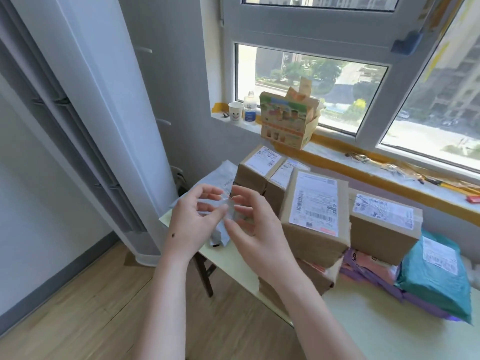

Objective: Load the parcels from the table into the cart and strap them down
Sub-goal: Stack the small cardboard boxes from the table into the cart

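Observation:
Both hands are raised over the left end of the pale table (pixel 233 266). My left hand (pixel 191 222) and my right hand (pixel 255 229) face each other, and their fingertips pinch a small clear scrap (pixel 230 207), possibly tape. Under them lies a grey poly mailer (pixel 220 178). To the right stand stacked cardboard parcels with labels: a tall one (pixel 315 211), two smaller at the back (pixel 259 165), another (pixel 384 224). Purple mailers (pixel 368 274) and a teal mailer (pixel 436 276) lie at the right. No cart is in view.
A white column air conditioner (pixel 109 120) stands left of the table on the wooden floor (pixel 78 307). On the windowsill (pixel 363 165) behind sit a paper cup (pixel 235 113), a bottle (pixel 250 107) and an open printed carton (pixel 288 120).

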The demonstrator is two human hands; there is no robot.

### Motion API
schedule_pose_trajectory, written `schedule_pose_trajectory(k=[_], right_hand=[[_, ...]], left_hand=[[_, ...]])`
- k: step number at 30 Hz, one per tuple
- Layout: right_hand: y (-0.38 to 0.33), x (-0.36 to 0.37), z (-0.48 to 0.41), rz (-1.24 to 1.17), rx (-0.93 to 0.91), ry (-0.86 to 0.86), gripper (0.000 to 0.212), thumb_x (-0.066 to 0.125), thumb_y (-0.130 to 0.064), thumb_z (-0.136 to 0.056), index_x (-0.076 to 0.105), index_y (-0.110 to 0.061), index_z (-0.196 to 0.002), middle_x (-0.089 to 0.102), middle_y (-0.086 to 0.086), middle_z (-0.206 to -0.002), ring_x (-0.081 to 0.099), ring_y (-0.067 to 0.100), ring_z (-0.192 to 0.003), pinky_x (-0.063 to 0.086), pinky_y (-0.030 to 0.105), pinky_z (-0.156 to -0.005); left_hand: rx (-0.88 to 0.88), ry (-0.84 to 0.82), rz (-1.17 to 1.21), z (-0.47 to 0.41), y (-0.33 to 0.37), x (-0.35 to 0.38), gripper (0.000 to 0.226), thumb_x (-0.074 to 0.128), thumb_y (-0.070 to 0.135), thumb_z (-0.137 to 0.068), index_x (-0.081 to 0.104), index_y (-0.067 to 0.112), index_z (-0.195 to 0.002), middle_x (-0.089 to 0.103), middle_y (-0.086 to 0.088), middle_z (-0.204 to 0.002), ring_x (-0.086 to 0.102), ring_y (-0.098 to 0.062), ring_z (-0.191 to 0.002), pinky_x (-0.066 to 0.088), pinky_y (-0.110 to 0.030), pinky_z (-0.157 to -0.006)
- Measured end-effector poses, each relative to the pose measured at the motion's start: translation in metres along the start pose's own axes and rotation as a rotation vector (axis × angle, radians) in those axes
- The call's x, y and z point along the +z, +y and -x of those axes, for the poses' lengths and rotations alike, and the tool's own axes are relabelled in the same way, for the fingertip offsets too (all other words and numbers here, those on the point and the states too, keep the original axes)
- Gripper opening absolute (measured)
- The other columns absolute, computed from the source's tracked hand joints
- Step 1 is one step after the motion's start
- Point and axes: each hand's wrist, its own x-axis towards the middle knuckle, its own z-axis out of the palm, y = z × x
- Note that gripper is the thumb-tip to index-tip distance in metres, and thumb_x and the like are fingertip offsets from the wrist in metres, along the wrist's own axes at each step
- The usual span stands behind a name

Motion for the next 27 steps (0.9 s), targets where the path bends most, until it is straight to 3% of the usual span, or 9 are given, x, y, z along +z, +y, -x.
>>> schedule_pose_trajectory(k=[5,10,14,17,21,24,27], right_hand=[[0.011,0.045,-0.048,0.045,0.112,0.125,0.05,0.061,-0.014,-0.091,0.045,-0.028,-0.136,0.049,-0.009,-0.125,0.048,-0.001,-0.117,0.046,0.022,-0.098],[0.023,0.087,-0.093,0.089,0.258,0.246,0.05,0.06,-0.014,-0.091,0.045,-0.026,-0.137,0.049,-0.009,-0.125,0.051,0.004,-0.115,0.045,0.031,-0.102],[0.035,0.102,-0.116,0.082,0.373,0.354,0.048,0.061,-0.013,-0.091,0.047,-0.028,-0.135,0.05,-0.012,-0.124,0.051,0.005,-0.115,0.043,0.023,-0.096],[0.049,0.104,-0.127,0.058,0.483,0.423,0.05,0.059,-0.013,-0.092,0.045,-0.027,-0.138,0.05,-0.006,-0.137,0.05,0.01,-0.122,0.038,0.021,-0.092],[0.072,0.095,-0.137,-0.035,0.607,0.537,0.051,0.058,-0.011,-0.094,0.043,-0.022,-0.141,0.049,-0.001,-0.141,0.05,0.013,-0.126,0.039,0.024,-0.096],[0.094,0.084,-0.15,-0.135,0.668,0.629,0.051,0.058,-0.009,-0.094,0.044,-0.019,-0.142,0.048,0.002,-0.143,0.05,0.014,-0.126,0.042,0.035,-0.107],[0.115,0.074,-0.163,-0.225,0.725,0.693,0.052,0.057,-0.007,-0.094,0.042,-0.014,-0.144,0.046,0.005,-0.145,0.047,0.018,-0.13,0.043,0.037,-0.107]], left_hand=[[0.028,-0.113,-0.029,-0.065,-0.032,-0.035,0.018,0.071,0.014,-0.082,0.063,0.025,-0.095,0.066,0.01,-0.095,0.061,-0.007,-0.078,0.05,-0.021,-0.072],[0.044,-0.266,-0.05,-0.125,-0.059,-0.063,0.017,0.069,0.014,-0.082,0.064,0.025,-0.094,0.066,0.01,-0.094,0.06,-0.006,-0.073,0.047,-0.019,-0.07],[0.042,-0.377,-0.047,-0.163,-0.077,-0.066,0.018,0.069,0.014,-0.083,0.064,0.027,-0.095,0.065,0.011,-0.096,0.062,-0.006,-0.08,0.045,-0.017,-0.069],[0.037,-0.436,-0.044,-0.185,-0.09,-0.058,0.019,0.068,0.015,-0.084,0.064,0.025,-0.101,0.064,0.012,-0.099,0.062,-0.004,-0.086,0.042,-0.013,-0.068],[0.003,-0.5,-0.007,-0.212,-0.108,-0.037,0.027,0.068,0.019,-0.086,0.063,0.023,-0.112,0.063,0.01,-0.11,0.06,-0.009,-0.103,0.047,-0.024,-0.086],[-0.052,-0.555,0.02,-0.232,-0.118,-0.014,0.036,0.066,0.029,-0.088,0.059,0.024,-0.122,0.059,0.006,-0.124,0.054,-0.011,-0.118,0.044,-0.03,-0.097],[-0.111,-0.592,0.051,-0.249,-0.125,0.014,0.049,0.065,0.037,-0.088,0.053,0.021,-0.133,0.051,0.0,-0.138,0.046,-0.015,-0.13,0.04,-0.033,-0.105]])
